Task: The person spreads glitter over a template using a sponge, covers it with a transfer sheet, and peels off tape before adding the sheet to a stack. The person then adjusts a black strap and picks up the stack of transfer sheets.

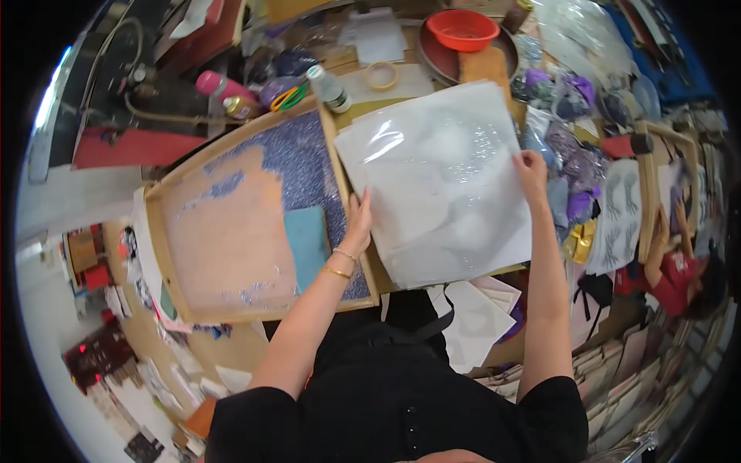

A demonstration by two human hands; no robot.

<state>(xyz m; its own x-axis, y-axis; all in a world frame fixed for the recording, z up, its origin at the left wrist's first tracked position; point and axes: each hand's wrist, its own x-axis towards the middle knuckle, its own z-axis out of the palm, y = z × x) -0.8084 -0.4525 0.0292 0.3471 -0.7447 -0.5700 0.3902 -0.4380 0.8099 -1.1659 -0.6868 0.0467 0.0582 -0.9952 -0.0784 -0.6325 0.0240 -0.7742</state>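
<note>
A stack of glossy clear plastic sheets (432,185), with white paper showing at its edges, lies on the table in front of me. Silvery specks dot its upper right part. My right hand (531,177) pinches the right edge of the stack between thumb and fingers. At the left edge, my left hand (358,225) grips the sheets from the side, its thumb along the edge. Close to my left forearm is a wooden-framed tray (224,208) with purple-blue glitter over part of its pale base. A teal pad (306,241) lies in the tray, partly behind my forearm.
Behind the sheets are a white bottle (329,89), a tape roll (381,76) and a red basin (461,31) in a dark pan. Bags of purple and silver material (575,154) crowd the right. Another person (679,270) works at a frame at far right.
</note>
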